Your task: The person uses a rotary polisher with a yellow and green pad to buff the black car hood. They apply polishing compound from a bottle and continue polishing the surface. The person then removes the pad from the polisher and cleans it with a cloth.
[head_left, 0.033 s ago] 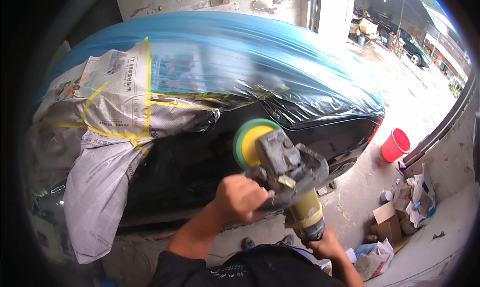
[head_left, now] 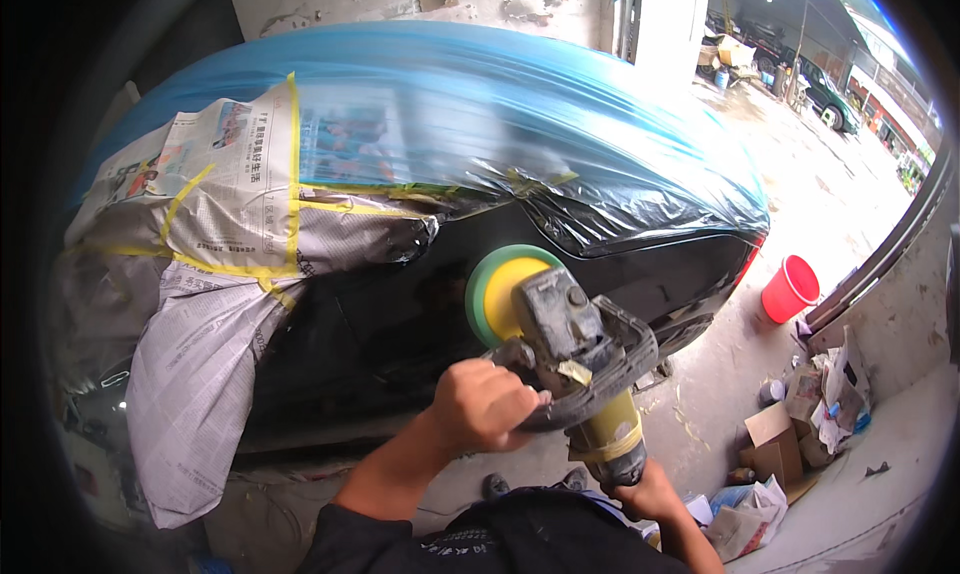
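Observation:
Both my hands hold a polisher [head_left: 570,324] against the side of a black car [head_left: 390,324]. Its round pad [head_left: 487,294], green at the rim with a yellow backing, meets the glossy panel; the exact contact is hidden. My left hand [head_left: 483,406] is closed round the dark loop handle near the head. My right hand [head_left: 643,487] grips the dark rear end of the body, its fingers partly hidden. Blue plastic film [head_left: 450,84] covers the car's upper part. Newspaper sheets [head_left: 230,174], edged with yellow tape, mask the panel to the left.
A red bucket [head_left: 790,290] stands on the floor at right. Below it lie an open cardboard box [head_left: 775,449], crumpled paper and bags [head_left: 755,519] along the low wall. The opening at upper right shows a bright yard with a parked dark car [head_left: 822,96].
The polisher and its pad have shifted down very slightly, and my left hand has moved a little with its handle. Both hands keep their grip.

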The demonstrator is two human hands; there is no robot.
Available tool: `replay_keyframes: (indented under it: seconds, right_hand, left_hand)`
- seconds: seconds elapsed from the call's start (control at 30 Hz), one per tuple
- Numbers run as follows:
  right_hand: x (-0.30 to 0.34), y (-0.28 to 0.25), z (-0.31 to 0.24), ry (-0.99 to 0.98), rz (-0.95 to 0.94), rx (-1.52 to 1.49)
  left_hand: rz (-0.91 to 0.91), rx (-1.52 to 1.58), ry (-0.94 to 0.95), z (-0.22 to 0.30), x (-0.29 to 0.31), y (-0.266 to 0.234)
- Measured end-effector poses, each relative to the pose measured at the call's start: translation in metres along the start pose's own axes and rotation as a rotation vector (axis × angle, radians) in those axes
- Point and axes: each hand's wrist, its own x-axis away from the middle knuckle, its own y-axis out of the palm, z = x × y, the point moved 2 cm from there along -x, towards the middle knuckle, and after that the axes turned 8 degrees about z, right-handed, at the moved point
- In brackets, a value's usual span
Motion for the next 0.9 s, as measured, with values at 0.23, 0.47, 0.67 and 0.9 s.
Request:
replay_keyframes:
  seconds: [0.23, 0.47, 0.67, 0.9]
  right_hand:
    - [-0.032, 0.012, 0.025, -0.045, 0.030, 0.064]
    - [-0.021, 0.018, 0.043, -0.100, 0.041, 0.101]
    - [-0.030, 0.045, 0.009, -0.349, -0.027, 0.292]
    - [-0.040, 0.036, 0.009, -0.317, -0.019, 0.319]
  left_hand:
    - [0.020, -0.036, -0.036, -0.007, -0.010, -0.007]
    - [-0.061, 0.039, -0.061, 0.009, 0.021, 0.002]
    - [0.150, -0.145, -0.105, 0.018, 0.079, -0.068]
    - [0.146, -0.084, -0.123, 0.020, 0.064, -0.059]
